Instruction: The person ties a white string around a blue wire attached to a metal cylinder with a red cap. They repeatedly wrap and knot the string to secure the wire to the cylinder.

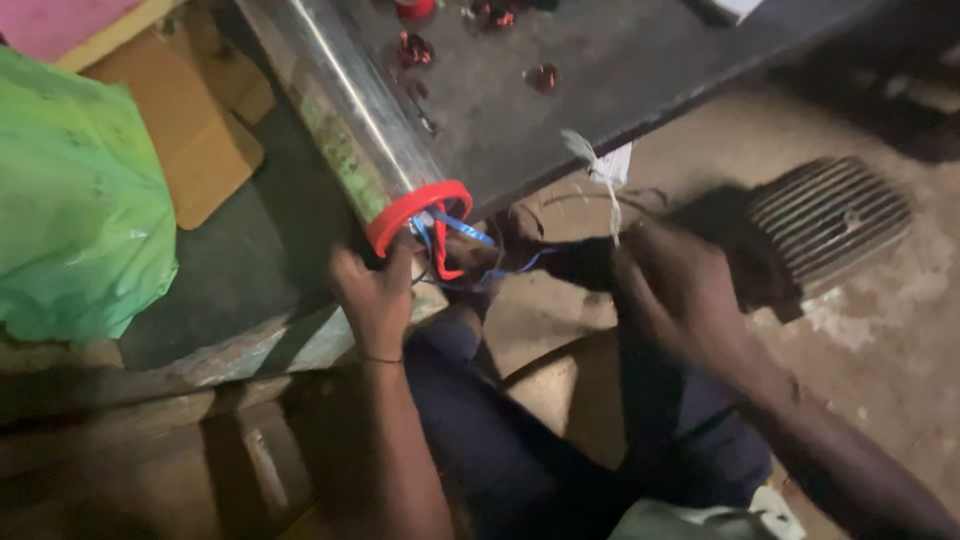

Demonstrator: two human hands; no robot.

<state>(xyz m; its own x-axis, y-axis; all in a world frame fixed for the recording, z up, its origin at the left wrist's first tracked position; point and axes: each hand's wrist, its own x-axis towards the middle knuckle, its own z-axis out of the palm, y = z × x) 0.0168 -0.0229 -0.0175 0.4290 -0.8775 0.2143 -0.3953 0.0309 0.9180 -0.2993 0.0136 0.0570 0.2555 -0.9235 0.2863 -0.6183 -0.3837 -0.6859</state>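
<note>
Far left there's a crumpled green plastic bag point(75, 200), cut off by the edge, with some brown cardboard point(195, 130) behind it. Next over, a long shiny metal cylinder point(345, 110) lies on the dark workbench point(620, 60), its top end running out of view. The end near the person wears a red plastic ring point(415, 205) with blue wires point(460, 235) spilling out. The left hand point(375, 290) comes up from below, wrist bent, fingers curled tight on that ringed end. The right hand point(675, 290) is blurred and in shadow, so I can't tell what its fingers are doing; it's reaching toward the wires. Some white string point(600, 170) dangles off the bench edge, and a ribbed metal grille point(825, 215) lies on the floor at right.
</note>
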